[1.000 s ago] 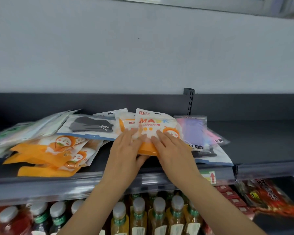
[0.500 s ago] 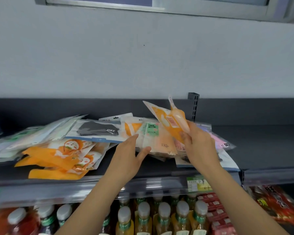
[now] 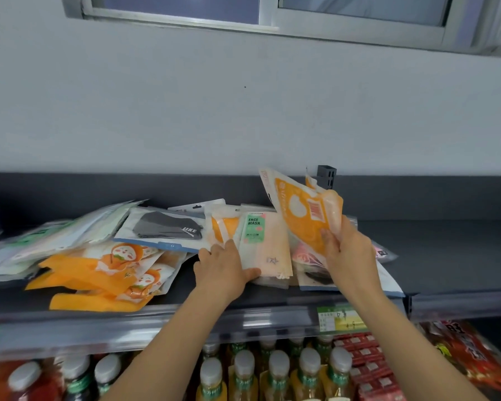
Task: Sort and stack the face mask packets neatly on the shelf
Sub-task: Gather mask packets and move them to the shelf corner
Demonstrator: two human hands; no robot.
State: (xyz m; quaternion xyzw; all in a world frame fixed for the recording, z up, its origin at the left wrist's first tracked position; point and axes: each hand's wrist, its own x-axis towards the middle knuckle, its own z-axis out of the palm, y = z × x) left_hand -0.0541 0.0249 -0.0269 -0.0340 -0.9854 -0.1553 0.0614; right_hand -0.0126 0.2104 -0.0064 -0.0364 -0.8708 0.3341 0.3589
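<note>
Grey wall behind, window frame along the top. Below it dark store shelf [image 3: 446,250], running left to right, slotted bracket [image 3: 326,176] upright at the back. Lower tier underneath: capped drink bottles [image 3: 275,371], red snack packs [image 3: 469,357] at right, price label [image 3: 340,318] on the shelf lip.

On the shelf, unsorted face mask packets in a sprawl:
- white-and-green packets [image 3: 55,241] fanned at far left
- orange cartoon packets [image 3: 99,273] loosely overlapped at front left
- black mask packet [image 3: 165,230] behind them
- mixed heap in the middle, topped by pale FACE MASK packet [image 3: 265,244], long axis front to back

Right hand [image 3: 347,250] up over the right side of that heap, fingers and thumb pinching the lower end of orange barcode packet [image 3: 304,215]. Packet clear of the heap, tilted, long axis running up and left from the grip, back face to camera.

Left hand [image 3: 223,267] palm down at the left edge of the pale FACE MASK packet, fingers nearly straight, thumb along its front corner, pressing rather than gripping. Thumb over or under that corner: cannot tell.

Key relation: likely matching orange pile well to the left of the lifted packet, past the left hand and across the middle heap. Left hand nearer to that pile, right hand on the far side.

Judged next: carry leftward over the left hand, or pass across. Some turning needed to lay the long axis in line with the pile.
</note>
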